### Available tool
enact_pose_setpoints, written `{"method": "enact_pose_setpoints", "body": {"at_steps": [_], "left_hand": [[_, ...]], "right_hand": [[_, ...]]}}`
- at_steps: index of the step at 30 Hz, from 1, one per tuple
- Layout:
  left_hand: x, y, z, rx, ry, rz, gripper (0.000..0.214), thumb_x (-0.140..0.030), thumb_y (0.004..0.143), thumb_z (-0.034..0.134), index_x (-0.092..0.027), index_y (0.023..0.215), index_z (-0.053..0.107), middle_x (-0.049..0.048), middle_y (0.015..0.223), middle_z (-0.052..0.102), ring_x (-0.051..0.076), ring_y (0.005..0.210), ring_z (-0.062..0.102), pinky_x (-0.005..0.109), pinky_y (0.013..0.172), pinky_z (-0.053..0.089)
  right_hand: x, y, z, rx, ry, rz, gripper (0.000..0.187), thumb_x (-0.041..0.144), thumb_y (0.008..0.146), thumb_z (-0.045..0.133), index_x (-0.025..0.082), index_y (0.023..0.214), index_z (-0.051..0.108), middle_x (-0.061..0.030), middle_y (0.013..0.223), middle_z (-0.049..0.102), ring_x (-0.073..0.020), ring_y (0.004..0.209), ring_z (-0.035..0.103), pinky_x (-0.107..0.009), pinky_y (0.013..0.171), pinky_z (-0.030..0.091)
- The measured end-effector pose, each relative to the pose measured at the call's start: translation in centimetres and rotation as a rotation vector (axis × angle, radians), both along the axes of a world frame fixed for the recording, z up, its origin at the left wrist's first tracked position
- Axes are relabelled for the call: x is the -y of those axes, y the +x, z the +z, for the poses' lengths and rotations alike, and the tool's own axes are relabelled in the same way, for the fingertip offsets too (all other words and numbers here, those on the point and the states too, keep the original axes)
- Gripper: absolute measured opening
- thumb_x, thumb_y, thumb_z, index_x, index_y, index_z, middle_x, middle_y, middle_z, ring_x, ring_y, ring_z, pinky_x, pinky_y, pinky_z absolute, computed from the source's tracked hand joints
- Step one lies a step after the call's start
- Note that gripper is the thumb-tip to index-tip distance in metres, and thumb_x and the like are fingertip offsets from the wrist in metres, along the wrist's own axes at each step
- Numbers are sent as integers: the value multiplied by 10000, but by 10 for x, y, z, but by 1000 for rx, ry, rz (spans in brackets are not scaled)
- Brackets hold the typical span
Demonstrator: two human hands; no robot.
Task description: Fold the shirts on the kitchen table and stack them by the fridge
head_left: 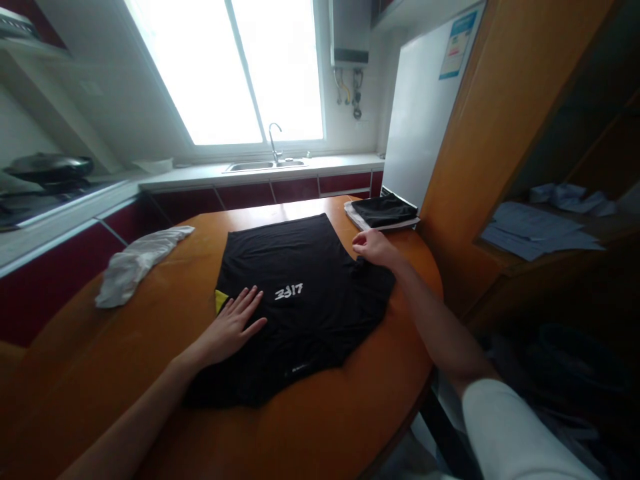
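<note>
A black T-shirt [300, 267] is spread over the wooden table [320, 427], with white lettering in its middle and a yellow patch at its left edge. My left hand [235, 323] lies flat on the left part of the shirt, fingers spread and holding nothing. At the shirt's right side, my right hand [375, 248] is closed with its fingertips curled together. Dark cloth of the sleeve bunches up under these fingers, and part of the grip is hidden.
White crumpled cloth [140, 263] lies on the table's left side. A stack of folded dark and white clothes [383, 212] sits at the back right, near the fridge [425, 100]. Beyond are a counter with a sink [250, 167] and a wok [47, 167] on the stove.
</note>
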State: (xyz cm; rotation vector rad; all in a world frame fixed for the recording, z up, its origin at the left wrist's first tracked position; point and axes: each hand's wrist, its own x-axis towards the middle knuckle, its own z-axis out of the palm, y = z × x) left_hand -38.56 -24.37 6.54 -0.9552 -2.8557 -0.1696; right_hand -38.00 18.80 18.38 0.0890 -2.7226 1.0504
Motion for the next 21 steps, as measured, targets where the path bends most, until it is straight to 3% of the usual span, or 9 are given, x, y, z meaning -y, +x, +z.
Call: {"method": "enact_pose_setpoints", "body": {"at_steps": [4, 8, 15, 21], "left_hand": [[0, 0, 2, 11, 66, -22, 783, -669, 964, 353, -178, 1574, 341, 112, 1640, 272, 309, 1529, 198, 521, 1214, 262], [-3, 3, 11, 2, 163, -34, 765, -686, 963, 342, -228, 1576, 338, 82, 1644, 287, 318, 1535, 178, 541, 1213, 255], [-11, 11, 27, 10, 249, 3, 746, -661, 975, 331, -243, 1590, 279, 82, 1627, 330, 317, 1524, 221, 552, 1204, 264], [-12, 13, 28, 7, 256, -4, 763, -661, 970, 339, -196, 1573, 305, 117, 1598, 375, 312, 1508, 265, 521, 1208, 270]], "right_hand": [[-58, -1, -35, 129, 32, -264, 221, 249, 834, 721, 113, 1003, 764, -129, 1000, 767, -188, 872, 714, -221, 738, 508], [-75, 4, -62, 281, 182, -316, 172, 286, 798, 747, 144, 891, 772, -137, 951, 768, -224, 910, 718, -251, 769, 510], [-61, 7, -59, 407, 335, -315, 293, 367, 735, 803, 160, 933, 741, -152, 966, 749, -268, 940, 714, -322, 800, 527], [-59, 12, -61, 389, 272, -284, 109, 201, 700, 766, 158, 796, 737, -131, 818, 743, -246, 823, 711, -276, 692, 506]]}}
